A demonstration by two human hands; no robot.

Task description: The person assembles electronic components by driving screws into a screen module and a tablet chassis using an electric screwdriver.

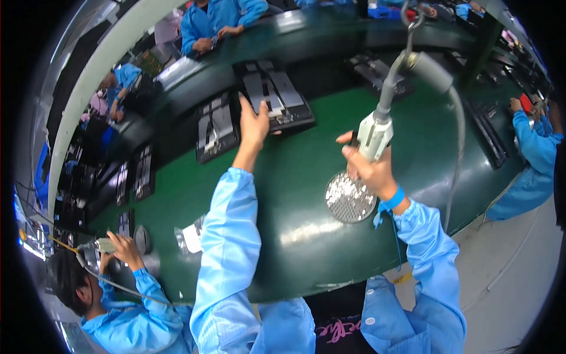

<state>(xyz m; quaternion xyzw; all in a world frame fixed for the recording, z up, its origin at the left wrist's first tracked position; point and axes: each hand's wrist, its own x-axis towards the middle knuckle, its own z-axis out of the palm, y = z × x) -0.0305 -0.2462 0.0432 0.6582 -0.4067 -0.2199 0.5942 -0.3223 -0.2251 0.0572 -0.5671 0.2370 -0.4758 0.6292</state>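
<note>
Right hand: fingers closing round a pale driver, clamped on its body, thumb lying across. Driver hanging by a grey cable that is looping down on the right. Blue strap circling that wrist.

Left hand: thumb and forefinger standing well apart at the near left corner of a black unit; another fingertip is showing by its near edge. Touching, as I'm seeing it; whether the fingers are clamping I can't tell.

The unit is lying on the green worktop, far side, ahead of the left hand, a second unit sitting just left of it.

Hidden: the driver's tip, behind the right hand; most of the left palm. The far units are blurring. A round dish of shiny bits is sitting partly behind the right hand; bits too small to make out. A clear bag is disappearing under the left sleeve.

Edges: near rim running close before the wearer, curving up on the right. Bare green is stretching between unit and dish, and between the forearms. Co-worker working at left.
</note>
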